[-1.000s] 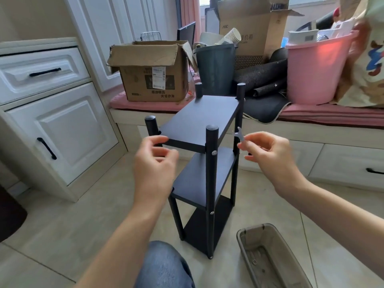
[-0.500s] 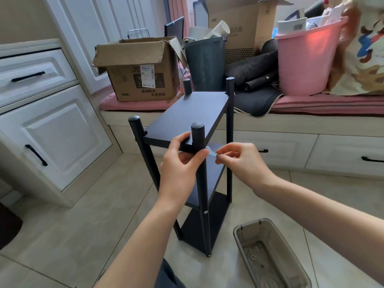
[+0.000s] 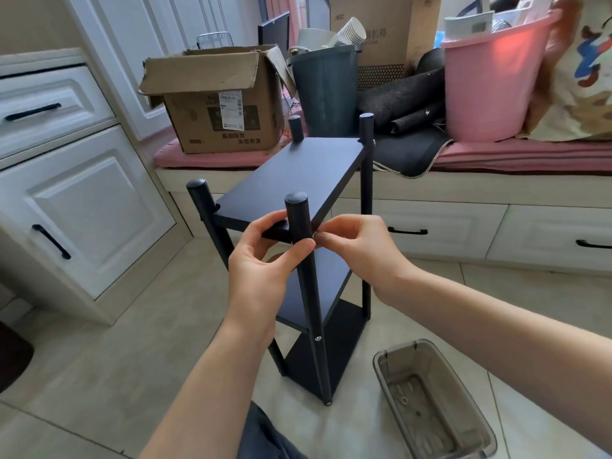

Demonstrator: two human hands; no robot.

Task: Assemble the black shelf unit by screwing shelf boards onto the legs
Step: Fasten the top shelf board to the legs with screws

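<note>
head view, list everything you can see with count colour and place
shelf unit: 1, black, upright on floor, centre
legs: 4, black, shelf corners
plastic tray: 1, grey clear, floor right
cardboard box: 1, brown, bench left
bin: 1, dark grey, bench centre
bucket: 1, pink, bench right
cabinet: 1, white, left
left hand: 1, gripping the near leg
right hand: 1, pinched at the near leg's right side; what it holds is hidden
</note>
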